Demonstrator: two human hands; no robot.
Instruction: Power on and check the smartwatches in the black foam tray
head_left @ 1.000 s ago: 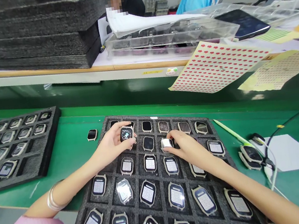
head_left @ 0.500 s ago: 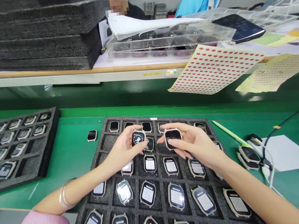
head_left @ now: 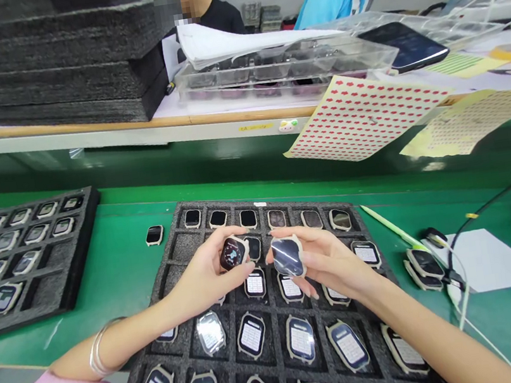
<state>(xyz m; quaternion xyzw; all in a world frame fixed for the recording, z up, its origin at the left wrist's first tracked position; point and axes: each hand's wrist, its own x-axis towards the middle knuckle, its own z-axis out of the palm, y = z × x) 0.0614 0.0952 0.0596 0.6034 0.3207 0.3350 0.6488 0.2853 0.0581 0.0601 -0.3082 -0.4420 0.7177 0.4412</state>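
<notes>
Above the tray (head_left: 166, 262), the left hand (head_left: 210, 272) is pinching a lit watch (head_left: 232, 253) and the right hand (head_left: 328, 260) is pinching an unlit watch (head_left: 287, 256), while its near rows (head_left: 253, 336) are showing lit screens, its far row (head_left: 248, 218) is sitting dark and a few pockets (head_left: 183, 246) are lying empty.

Each hand, left hand (head_left: 209, 269) and right hand (head_left: 328, 260), holds a watch above the foam tray (head_left: 170, 262).

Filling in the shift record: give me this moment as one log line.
left hand: holds lit watch body | right hand: holds reflective watch body | both above foam tray
</notes>
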